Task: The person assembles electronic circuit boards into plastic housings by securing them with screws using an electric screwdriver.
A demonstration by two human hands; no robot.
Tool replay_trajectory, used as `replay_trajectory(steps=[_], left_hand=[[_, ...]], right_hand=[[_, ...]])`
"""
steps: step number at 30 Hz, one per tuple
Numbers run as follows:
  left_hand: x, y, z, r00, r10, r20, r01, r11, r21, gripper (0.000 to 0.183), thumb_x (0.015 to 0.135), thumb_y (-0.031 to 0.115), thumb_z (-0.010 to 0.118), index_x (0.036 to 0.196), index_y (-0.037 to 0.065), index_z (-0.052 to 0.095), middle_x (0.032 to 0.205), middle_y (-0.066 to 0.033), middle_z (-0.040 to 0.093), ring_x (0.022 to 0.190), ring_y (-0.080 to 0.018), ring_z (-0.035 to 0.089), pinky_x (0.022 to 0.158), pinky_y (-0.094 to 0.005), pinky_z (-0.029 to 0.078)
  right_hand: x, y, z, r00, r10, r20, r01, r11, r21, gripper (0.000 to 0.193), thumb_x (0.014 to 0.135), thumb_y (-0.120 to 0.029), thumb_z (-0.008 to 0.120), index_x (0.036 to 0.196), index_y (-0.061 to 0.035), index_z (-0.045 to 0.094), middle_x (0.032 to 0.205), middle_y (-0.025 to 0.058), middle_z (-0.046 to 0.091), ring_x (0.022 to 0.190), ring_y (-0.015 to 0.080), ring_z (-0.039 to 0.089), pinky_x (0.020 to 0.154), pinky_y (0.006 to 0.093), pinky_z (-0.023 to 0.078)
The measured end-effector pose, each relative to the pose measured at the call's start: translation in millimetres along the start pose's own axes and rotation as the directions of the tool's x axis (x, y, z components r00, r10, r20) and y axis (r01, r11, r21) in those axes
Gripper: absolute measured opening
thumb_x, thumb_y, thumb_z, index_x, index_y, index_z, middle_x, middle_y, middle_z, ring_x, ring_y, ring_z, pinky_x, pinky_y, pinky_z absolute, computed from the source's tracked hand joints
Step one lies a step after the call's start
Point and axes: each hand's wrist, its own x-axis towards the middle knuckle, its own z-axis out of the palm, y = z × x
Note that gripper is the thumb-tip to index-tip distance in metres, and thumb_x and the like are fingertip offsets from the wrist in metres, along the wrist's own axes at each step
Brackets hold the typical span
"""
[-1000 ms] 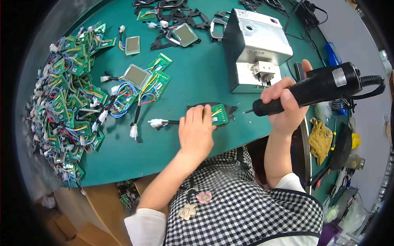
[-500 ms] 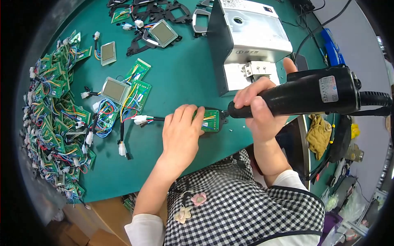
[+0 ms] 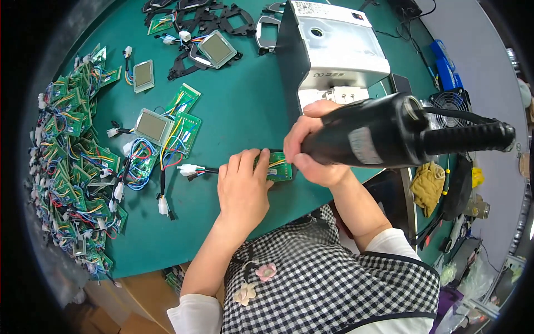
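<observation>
My left hand holds a green circuit board down on the table, fingers over its left part and thumb at its near edge. A cable with a white connector runs out from under that hand to the left. My right hand is wrapped round a black electric screwdriver, above the board's right end. The screwdriver's body and my fingers hide its tip, so I cannot tell whether it touches a screw. The dark frame around the board is mostly covered.
A silver-white boxy machine stands behind my right hand. Wired boards with a grey display lie left of my left hand. A heap of wired circuit boards fills the left edge. Black plastic frames lie at the back.
My right hand has brought the screwdriver left, over the board's right end, and tipped its rear toward me. My left hand stays on the board. The whole view has shifted slightly.
</observation>
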Motion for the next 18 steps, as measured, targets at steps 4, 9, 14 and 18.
replay_trajectory(steps=[4, 9, 14, 18], left_hand=[[-7.2, 0.3, 1.7, 1.000, -0.028, 0.004, 0.028, 1.000, -0.011, 0.059, 0.062, 0.010, 0.072, 0.116, 0.004, 0.052, 0.109, -0.0085, 0.050, 0.102, -0.0243, 0.048, 0.079, -0.0357, 0.038], [-19.2, 3.1, -18.5, 0.995, 0.043, 0.087, -0.035, 0.995, -0.091, 0.071, 0.060, 0.007, 0.072, 0.125, 0.005, 0.043, 0.121, -0.0152, 0.045, 0.115, -0.0319, 0.042, 0.091, -0.0414, 0.036], [-30.0, -15.1, 0.6, 0.997, 0.075, 0.006, -0.075, 0.997, -0.010, 0.059, 0.063, -0.002, 0.065, 0.120, 0.003, 0.049, 0.124, -0.0179, 0.046, 0.116, -0.0320, 0.043, 0.093, -0.0393, 0.037], [-30.3, -18.4, 7.4, 0.991, 0.050, -0.127, -0.056, 0.998, -0.042, 0.040, 0.065, -0.002, 0.064, 0.105, 0.000, 0.058, 0.115, -0.0168, 0.054, 0.109, -0.0299, 0.050, 0.089, -0.0392, 0.040]], right_hand=[[-7.5, -14.2, -17.6, 0.999, 0.012, -0.030, -0.025, 0.868, -0.496, 0.055, 0.073, -0.002, 0.058, 0.122, -0.0003, 0.034, 0.064, 0.0101, 0.053, 0.056, 0.0198, 0.056, 0.053, 0.0311, 0.047], [34.0, -70.6, -52.8, 0.789, -0.271, -0.552, 0.197, 0.962, -0.190, 0.059, 0.077, -0.004, 0.052, 0.128, 0.0036, 0.024, 0.063, 0.0074, 0.054, 0.053, 0.0150, 0.054, 0.056, 0.0283, 0.048], [33.6, -52.0, -42.2, 0.871, -0.150, -0.468, 0.097, 0.986, -0.137, 0.060, 0.072, 0.005, 0.056, 0.125, 0.0058, 0.029, 0.064, 0.0053, 0.056, 0.053, 0.0143, 0.056, 0.054, 0.0254, 0.047], [5.2, -58.9, -12.9, 0.869, -0.008, -0.494, 0.062, 0.994, 0.093, 0.069, 0.073, -0.003, 0.060, 0.129, 0.0039, 0.020, 0.065, 0.0078, 0.055, 0.051, 0.0170, 0.055, 0.053, 0.0288, 0.048]])
